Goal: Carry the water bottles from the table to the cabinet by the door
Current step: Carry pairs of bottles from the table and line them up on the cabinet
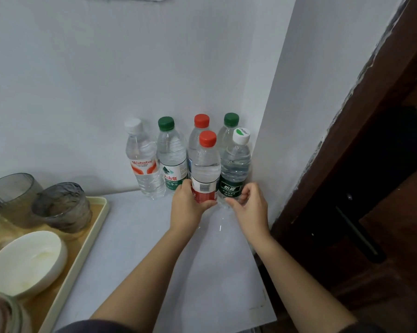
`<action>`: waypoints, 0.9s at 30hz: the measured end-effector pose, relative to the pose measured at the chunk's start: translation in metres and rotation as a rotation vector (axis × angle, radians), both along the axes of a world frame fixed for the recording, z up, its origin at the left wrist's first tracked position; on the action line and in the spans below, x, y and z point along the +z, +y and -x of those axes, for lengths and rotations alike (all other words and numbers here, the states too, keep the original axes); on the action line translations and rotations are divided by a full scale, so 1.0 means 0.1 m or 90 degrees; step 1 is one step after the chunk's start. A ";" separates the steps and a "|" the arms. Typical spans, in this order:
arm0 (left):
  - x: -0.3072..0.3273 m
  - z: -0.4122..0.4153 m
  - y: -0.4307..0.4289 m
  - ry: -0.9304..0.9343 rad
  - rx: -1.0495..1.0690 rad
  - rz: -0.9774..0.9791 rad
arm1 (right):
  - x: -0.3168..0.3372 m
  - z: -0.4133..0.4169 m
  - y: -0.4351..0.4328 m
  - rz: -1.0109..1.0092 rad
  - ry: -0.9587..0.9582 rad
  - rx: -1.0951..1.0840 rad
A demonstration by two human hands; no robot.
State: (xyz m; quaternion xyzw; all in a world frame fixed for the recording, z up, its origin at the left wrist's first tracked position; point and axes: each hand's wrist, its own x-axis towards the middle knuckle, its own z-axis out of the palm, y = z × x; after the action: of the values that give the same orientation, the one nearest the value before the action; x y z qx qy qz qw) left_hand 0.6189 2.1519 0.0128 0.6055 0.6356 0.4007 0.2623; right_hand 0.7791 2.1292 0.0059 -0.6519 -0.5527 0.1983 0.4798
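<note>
At the far right corner of the white cabinet top point(135, 236), the left hand point(187, 207) is wrapped around the base of an upright clear plastic red-capped water bottle point(206, 164), while the right hand point(249, 207), fingers loosely curled and holding nothing, touches the neighbouring white-capped, green-labelled clear bottle point(235, 164).

The bottle in my left hand point(187, 207) has a red cap point(207, 138) and a red-and-white label point(203, 191). At two o'clock from it, a white cap with a green mark point(241, 135) tops a dark green label point(231, 188). At ten o'clock stand a green cap point(165, 123) and a white cap point(133, 125) over an orange-and-white label point(143, 166). The worktop point(135, 248) is white, the tray point(82, 246) at eight o'clock beige, its bowl point(27, 260) white.
</note>
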 end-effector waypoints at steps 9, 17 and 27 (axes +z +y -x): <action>0.14 0.03 -0.29 0.082 0.004 0.076 | 0.04 -0.05 -0.30 0.106 -0.190 0.030; 0.08 0.17 -1.53 0.324 0.108 0.218 | 0.10 0.14 -0.97 0.288 -0.440 0.319; -0.10 0.29 -3.55 0.302 0.402 0.319 | 0.13 0.86 -1.83 0.144 -0.592 0.732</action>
State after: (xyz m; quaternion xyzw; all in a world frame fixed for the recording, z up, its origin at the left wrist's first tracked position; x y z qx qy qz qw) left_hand 0.5902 1.7969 0.0028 0.3755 0.9083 0.1454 0.1133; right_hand 0.6932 1.9462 0.0190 -0.3221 -0.9285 0.1775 -0.0523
